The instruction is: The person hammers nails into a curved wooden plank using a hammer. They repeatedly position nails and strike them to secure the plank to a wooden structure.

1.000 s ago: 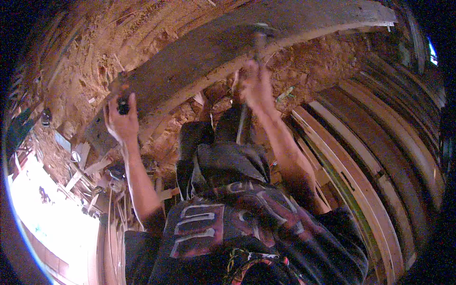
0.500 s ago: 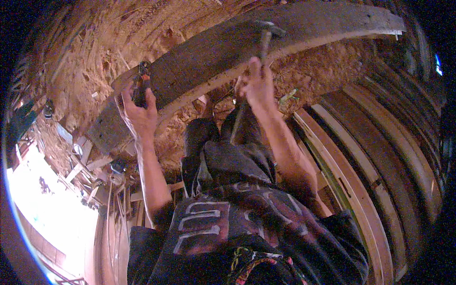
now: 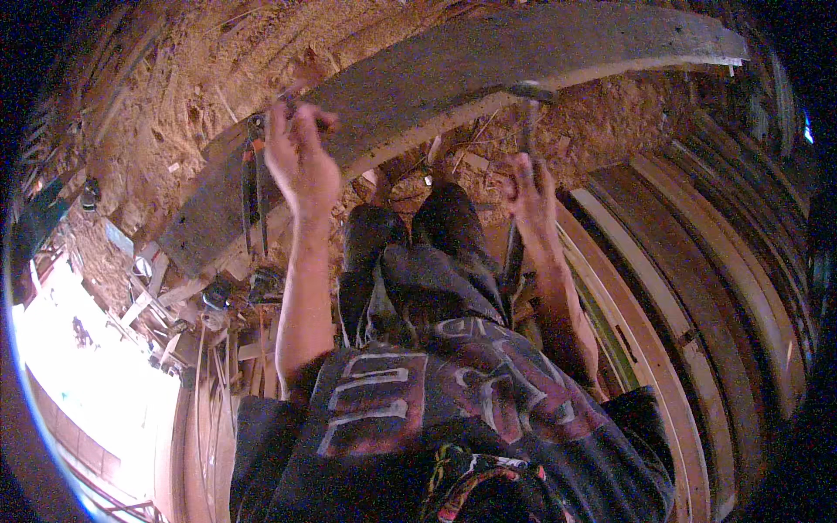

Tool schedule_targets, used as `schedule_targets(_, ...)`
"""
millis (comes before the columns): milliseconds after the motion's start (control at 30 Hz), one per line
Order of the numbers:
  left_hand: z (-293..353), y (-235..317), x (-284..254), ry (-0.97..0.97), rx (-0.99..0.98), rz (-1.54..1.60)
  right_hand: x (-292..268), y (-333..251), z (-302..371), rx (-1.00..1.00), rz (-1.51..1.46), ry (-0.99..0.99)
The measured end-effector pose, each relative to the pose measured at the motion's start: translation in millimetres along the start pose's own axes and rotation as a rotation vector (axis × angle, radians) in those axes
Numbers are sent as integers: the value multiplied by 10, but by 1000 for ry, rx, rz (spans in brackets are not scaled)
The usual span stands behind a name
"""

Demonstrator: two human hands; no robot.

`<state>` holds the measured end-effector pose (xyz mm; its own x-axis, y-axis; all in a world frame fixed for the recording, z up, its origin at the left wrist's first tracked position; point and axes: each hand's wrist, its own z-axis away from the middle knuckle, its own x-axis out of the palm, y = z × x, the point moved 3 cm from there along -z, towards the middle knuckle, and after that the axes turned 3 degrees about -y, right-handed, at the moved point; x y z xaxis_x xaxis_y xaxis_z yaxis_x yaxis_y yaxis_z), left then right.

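Note:
My right hand (image 3: 532,200) is wrapped round the handle of a hammer (image 3: 527,131). The dark hammer head lies over the near edge of a long wooden board (image 3: 418,87). My left hand (image 3: 301,166) is above the board's left part, its fingers smeared by motion, so whether they hold anything cannot be made out. Just left of that hand, a pair of pliers (image 3: 253,187) with long dark handles and an orange patch near the jaws rests across the board, apart from the fingers.
Brown, rough earth (image 3: 187,96) spreads around the board. Several long timber planks (image 3: 663,261) lie along the right side. At the left are wood scraps (image 3: 144,301) and a dark round object (image 3: 216,295), beside a very bright area. My legs (image 3: 449,231) are below the board.
My left hand has let go of the pliers and moved right; they now lie on the board. My right hand has moved right and slightly down with the hammer.

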<state>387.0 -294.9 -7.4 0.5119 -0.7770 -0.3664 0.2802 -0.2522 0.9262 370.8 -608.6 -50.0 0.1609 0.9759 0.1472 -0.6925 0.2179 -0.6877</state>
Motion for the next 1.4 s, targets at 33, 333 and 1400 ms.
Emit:
schedule_targets(33,9,74,112,-46,-3,53,-84,-104,-6,-75,94,87)
schedule_targets(333,-54,314,770,-260,305,62,-399,-350,461,-173,55,114)
schedule_targets(1400,-254,42,1028,-617,366,42,-313,-299,835,-514,729,-78)
